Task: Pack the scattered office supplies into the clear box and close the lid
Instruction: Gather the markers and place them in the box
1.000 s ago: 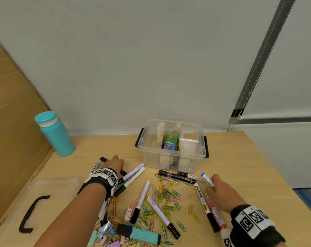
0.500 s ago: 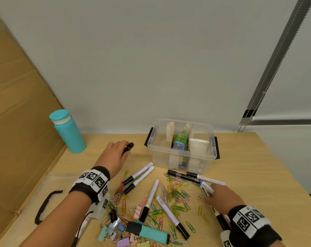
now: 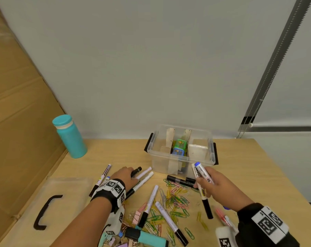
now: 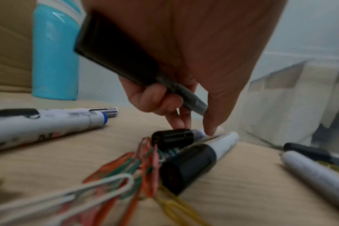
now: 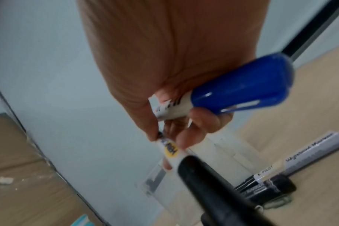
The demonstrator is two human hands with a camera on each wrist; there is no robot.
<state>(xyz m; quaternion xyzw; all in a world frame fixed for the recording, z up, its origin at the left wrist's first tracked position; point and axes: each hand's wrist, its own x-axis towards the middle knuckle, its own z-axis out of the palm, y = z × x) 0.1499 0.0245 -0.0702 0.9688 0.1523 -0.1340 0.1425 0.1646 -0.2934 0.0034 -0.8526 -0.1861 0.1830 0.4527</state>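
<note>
The clear box (image 3: 181,158) stands open at the back of the table, with cardboard dividers and small items inside. My left hand (image 3: 132,176) grips a black marker (image 3: 137,171) (image 4: 124,61), and its fingertips (image 4: 210,130) touch one of two white markers (image 3: 144,176) lying on the table. My right hand (image 3: 202,183), just in front of the box, holds a blue-capped marker (image 3: 202,172) (image 5: 242,91) and pinches a white marker with a black cap (image 3: 204,198) (image 5: 201,175). More markers (image 3: 166,220) and coloured paper clips (image 3: 176,198) are scattered between my hands.
The box's clear lid (image 3: 22,216) with a black handle lies flat at the left. A teal bottle (image 3: 69,137) stands at the back left beside a cardboard wall. Binder clips and a teal stapler (image 3: 147,239) lie near the front edge. Two black markers (image 3: 180,180) lie before the box.
My left hand picked up the black marker and has come down onto the two white markers. My right hand has lifted off the table with a second marker in it.
</note>
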